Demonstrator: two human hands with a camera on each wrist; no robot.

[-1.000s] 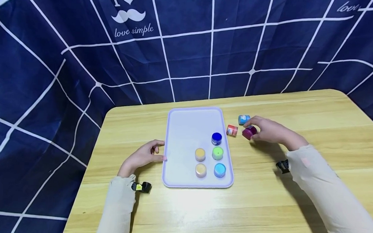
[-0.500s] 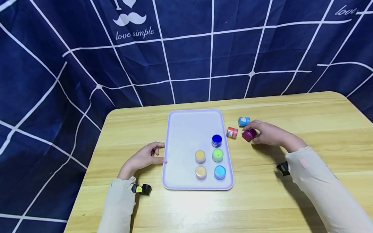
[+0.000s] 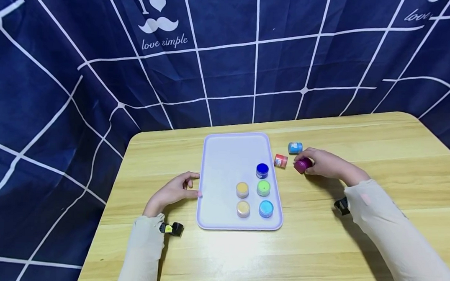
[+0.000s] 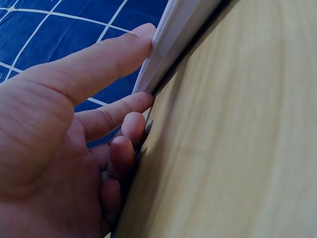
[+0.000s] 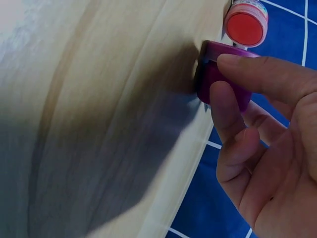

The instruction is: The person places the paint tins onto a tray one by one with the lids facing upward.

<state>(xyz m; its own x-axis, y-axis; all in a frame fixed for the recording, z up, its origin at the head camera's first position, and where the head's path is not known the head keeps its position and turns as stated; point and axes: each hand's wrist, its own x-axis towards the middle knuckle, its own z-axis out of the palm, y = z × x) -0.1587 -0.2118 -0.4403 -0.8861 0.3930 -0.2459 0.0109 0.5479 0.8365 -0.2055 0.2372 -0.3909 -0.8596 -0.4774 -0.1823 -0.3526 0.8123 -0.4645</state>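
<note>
My right hand (image 3: 323, 163) pinches a small purple paint jar (image 3: 303, 165) between thumb and fingers, right of the tray. In the right wrist view the purple jar (image 5: 212, 74) is close over the wood, thumb on one side. Near it lie a red jar (image 3: 280, 161) and a blue jar (image 3: 295, 147), both on their sides. My left hand (image 3: 173, 192) touches the left rim of the pale lilac tray (image 3: 218, 157) with nearly straight thumb and index finger; its other fingers curl loosely. In the left wrist view the thumb tip is on the tray's rim (image 4: 163, 54).
On the tray's right half stand a dark blue jar (image 3: 262, 170), a green jar (image 3: 263, 188), a light blue jar (image 3: 266, 208) and two yellowish jars, one (image 3: 242, 190) behind the other (image 3: 243, 208). A blue curtain (image 3: 228, 65) hangs behind the wooden table (image 3: 234, 262).
The purple jar has turned in my right hand, so its label no longer shows in the head view. My left hand has stayed at the tray's rim. The head view has shifted slightly.
</note>
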